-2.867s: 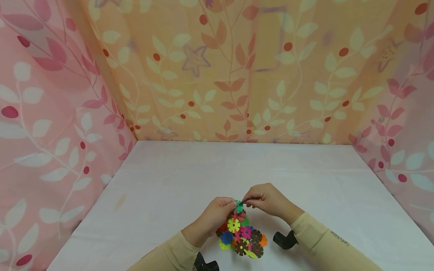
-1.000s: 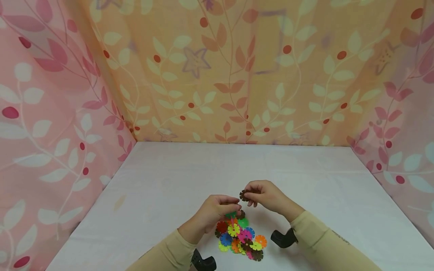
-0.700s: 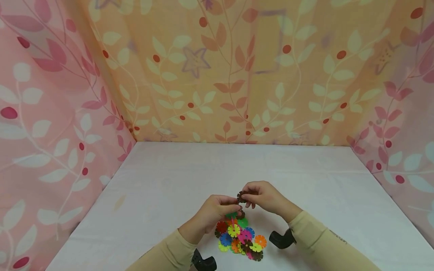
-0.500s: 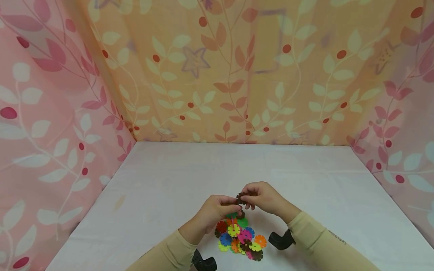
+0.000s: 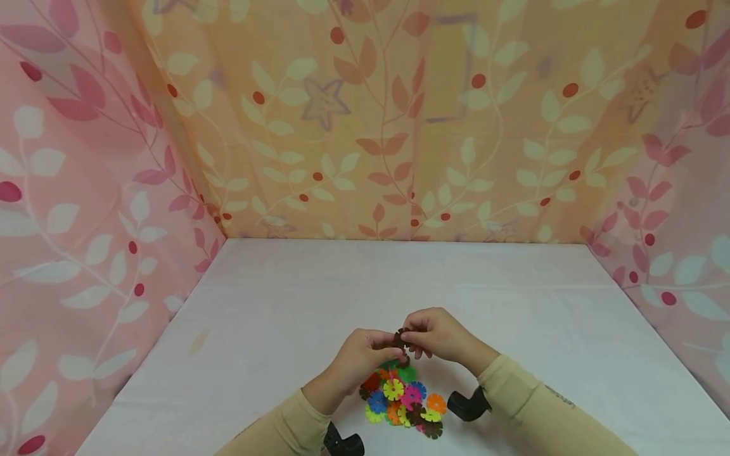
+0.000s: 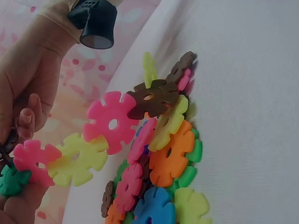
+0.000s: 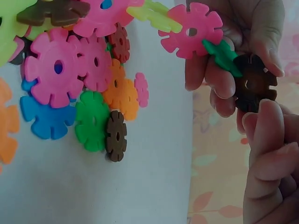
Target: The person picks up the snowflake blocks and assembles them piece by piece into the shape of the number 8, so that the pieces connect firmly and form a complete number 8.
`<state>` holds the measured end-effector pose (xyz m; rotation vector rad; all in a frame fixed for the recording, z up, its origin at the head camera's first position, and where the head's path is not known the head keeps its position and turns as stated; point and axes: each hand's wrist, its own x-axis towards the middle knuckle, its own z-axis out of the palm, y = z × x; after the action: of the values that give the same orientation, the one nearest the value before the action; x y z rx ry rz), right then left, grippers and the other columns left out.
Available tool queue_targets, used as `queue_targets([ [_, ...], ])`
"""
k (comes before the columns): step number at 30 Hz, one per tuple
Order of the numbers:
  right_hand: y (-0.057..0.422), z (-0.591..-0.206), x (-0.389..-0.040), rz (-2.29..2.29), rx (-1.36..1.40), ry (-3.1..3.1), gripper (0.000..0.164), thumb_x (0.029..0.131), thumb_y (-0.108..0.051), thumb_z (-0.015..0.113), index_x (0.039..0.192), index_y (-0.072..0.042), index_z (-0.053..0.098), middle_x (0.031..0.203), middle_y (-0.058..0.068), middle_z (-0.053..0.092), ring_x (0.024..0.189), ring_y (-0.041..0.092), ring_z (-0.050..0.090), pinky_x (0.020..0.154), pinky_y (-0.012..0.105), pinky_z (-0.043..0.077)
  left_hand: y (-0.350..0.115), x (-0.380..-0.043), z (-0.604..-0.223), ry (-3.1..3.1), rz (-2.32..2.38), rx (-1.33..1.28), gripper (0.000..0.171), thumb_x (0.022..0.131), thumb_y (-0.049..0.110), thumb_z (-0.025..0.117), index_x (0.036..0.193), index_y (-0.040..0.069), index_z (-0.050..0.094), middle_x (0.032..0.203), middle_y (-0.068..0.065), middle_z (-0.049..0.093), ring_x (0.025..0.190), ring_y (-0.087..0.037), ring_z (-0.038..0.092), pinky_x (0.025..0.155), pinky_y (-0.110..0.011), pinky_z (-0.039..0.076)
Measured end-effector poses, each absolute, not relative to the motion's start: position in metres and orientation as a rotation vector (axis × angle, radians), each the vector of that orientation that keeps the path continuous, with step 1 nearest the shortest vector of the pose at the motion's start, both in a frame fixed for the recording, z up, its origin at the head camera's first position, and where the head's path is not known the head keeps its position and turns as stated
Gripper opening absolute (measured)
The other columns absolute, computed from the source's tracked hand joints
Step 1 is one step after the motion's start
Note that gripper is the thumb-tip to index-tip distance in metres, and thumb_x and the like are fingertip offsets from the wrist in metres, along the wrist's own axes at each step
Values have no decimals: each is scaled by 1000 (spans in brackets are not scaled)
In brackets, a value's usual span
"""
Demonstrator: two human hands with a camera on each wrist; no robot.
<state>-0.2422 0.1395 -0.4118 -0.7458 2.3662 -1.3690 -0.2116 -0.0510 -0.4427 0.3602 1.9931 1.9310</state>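
Colourful notched plastic discs are joined in a cluster [image 5: 399, 399] on the white table. From it a short chain rises through a pink disc [image 7: 191, 31] to a green disc [image 7: 222, 57]. My left hand [image 5: 353, 361] pinches the green disc at the chain's end, thumb and fingers about it. With thumb and fingertips my right hand [image 5: 445, 335] pinches a brown disc [image 7: 252, 84], which meets the green disc edge to face at the left fingertips. In the left wrist view, fingers partly hide the brown disc.
Black wrist cameras are on both wrists, the left one [image 5: 344, 440] and the right one [image 5: 469, 405]. The white table [image 5: 285, 297] reaches back to a patterned orange cloth [image 5: 353, 126], with pink cloth [image 5: 74, 240] at the sides.
The right hand has brought the brown disc down and left, from apart to the left fingertips at the green disc. The left hand has barely moved over the last second.
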Motion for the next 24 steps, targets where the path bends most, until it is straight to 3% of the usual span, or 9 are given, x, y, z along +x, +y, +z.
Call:
queue_targets([
  [2, 139, -412, -242, -1352, -745, 2370, 19, 88, -19, 61, 75, -6, 62, 62, 13, 62, 54, 39, 57, 42, 26, 44, -52, -212, -443, 2001, 1925, 373, 22, 84, 14, 65, 101, 2, 69, 95, -16, 68, 86, -18, 65, 79, -31, 52],
  [7, 139, -412, -241, -1302, -759, 2368, 16, 89, -19, 60, 76, -10, 62, 65, 13, 63, 50, 26, 56, 46, 38, 48, -53, -212, -443, 1865, 1939, 391, 22, 85, 13, 64, 103, 1, 65, 96, -17, 67, 88, -26, 65, 80, -32, 51],
  [11, 140, -414, -238, -1332, -741, 2307, 13, 88, -19, 61, 79, -9, 61, 69, 16, 64, 57, 33, 59, 50, 45, 50, -52, -211, -444, 1787, 1948, 370, 23, 89, 16, 60, 103, -1, 63, 98, -18, 65, 85, -26, 64, 81, -32, 51],
  [14, 142, -416, -238, -1371, -705, 2263, 14, 88, -20, 61, 84, -7, 60, 72, 16, 64, 66, 41, 60, 52, 41, 51, -51, -210, -445, 1776, 1965, 318, 26, 93, 19, 54, 103, -3, 62, 100, -18, 65, 81, -22, 65, 78, -33, 52],
  [17, 148, -420, -238, -1369, -681, 2241, 20, 90, -22, 59, 89, -3, 60, 75, 18, 63, 68, 40, 60, 53, 35, 52, -51, -210, -446, 1798, 1964, 244, 26, 94, 20, 51, 101, -3, 60, 100, -19, 65, 78, -19, 66, 74, -34, 53],
  [23, 168, -432, -232, -1036, -846, 2281, 3, 84, -12, 65, 87, -11, 63, 73, 1, 59, 62, 13, 54, 53, 24, 46, -55, -211, -447, 1825, 1957, 191, 28, 95, 19, 49, 100, -7, 57, 97, -22, 63, 81, -27, 67, 70, -36, 54],
  [24, 171, -434, -231, -975, -886, 2275, 7, 81, -9, 67, 86, -13, 64, 73, -1, 58, 62, 10, 52, 54, 22, 45, -56, -211, -447, 1825, 1958, 191, 28, 95, 19, 49, 100, -7, 57, 96, -22, 62, 83, -29, 67, 70, -36, 54],
])
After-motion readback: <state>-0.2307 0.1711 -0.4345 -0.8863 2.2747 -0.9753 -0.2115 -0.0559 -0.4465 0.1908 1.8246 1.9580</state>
